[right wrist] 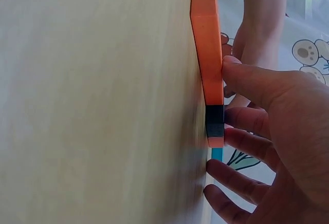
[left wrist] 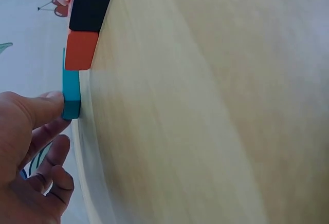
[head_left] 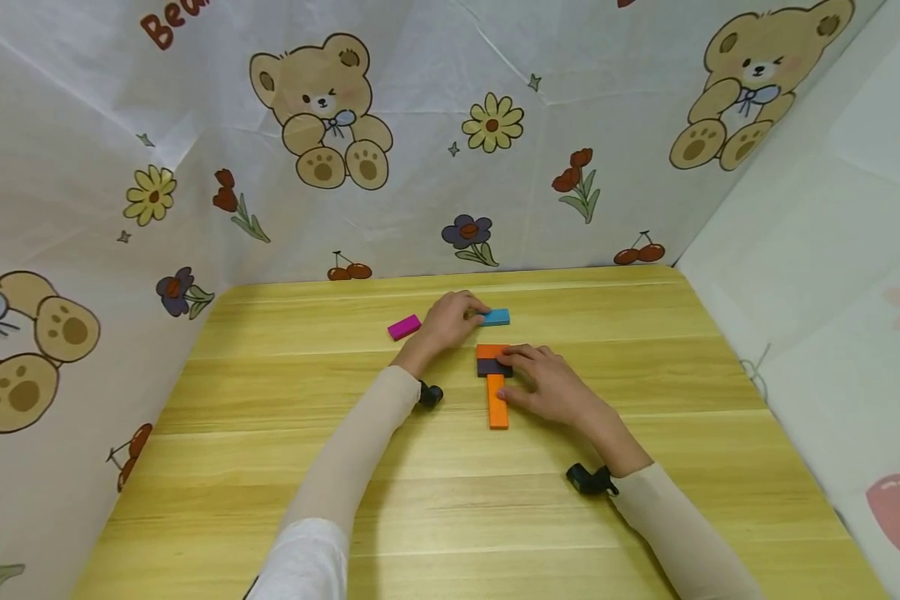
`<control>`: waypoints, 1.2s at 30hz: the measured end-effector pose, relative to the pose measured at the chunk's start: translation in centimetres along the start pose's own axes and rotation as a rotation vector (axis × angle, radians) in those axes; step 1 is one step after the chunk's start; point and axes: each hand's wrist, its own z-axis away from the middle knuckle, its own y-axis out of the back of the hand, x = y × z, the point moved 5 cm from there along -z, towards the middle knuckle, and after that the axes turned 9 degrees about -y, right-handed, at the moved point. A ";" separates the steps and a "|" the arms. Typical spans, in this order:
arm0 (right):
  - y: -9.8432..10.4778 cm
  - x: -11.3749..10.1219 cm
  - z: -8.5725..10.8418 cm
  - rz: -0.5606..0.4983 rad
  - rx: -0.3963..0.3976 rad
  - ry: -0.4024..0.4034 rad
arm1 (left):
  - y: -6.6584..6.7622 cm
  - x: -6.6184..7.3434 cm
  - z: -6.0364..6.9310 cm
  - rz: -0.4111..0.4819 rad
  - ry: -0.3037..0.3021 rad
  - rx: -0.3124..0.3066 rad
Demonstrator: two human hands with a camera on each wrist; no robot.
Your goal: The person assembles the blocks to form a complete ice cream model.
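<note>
In the head view an orange block [head_left: 498,408] lies lengthwise, its far end against a black block [head_left: 487,367] set crosswise. Another orange block [head_left: 489,351] lies along the black one's far side. My right hand [head_left: 555,387] rests its thumb on the lengthwise block and its fingertips on the crosswise ones. Beyond them is a blue block [head_left: 497,317], its left end pinched between the thumb and index finger of my left hand [head_left: 450,321]. The left wrist view shows that pinch on the blue block [left wrist: 72,95], with the other fingers bent and free.
A magenta block [head_left: 404,327] lies on the wooden table [head_left: 285,467], left of my left hand. Behind the table hangs a white cloth [head_left: 420,167] printed with bears and flowers; a pale wall panel [head_left: 817,250] stands on the right.
</note>
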 end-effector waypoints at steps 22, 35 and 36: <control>-0.2 -0.2 0.2 0.000 -0.005 -0.007 | -0.3 -0.7 0.5 0.011 -0.021 -0.021; 0.1 -0.2 0.2 -0.009 -0.007 -0.011 | 0.3 -0.2 0.9 0.034 -0.030 -0.033; 0.1 -0.2 0.1 -0.009 -0.006 -0.010 | 0.3 -0.1 0.9 0.034 -0.031 -0.034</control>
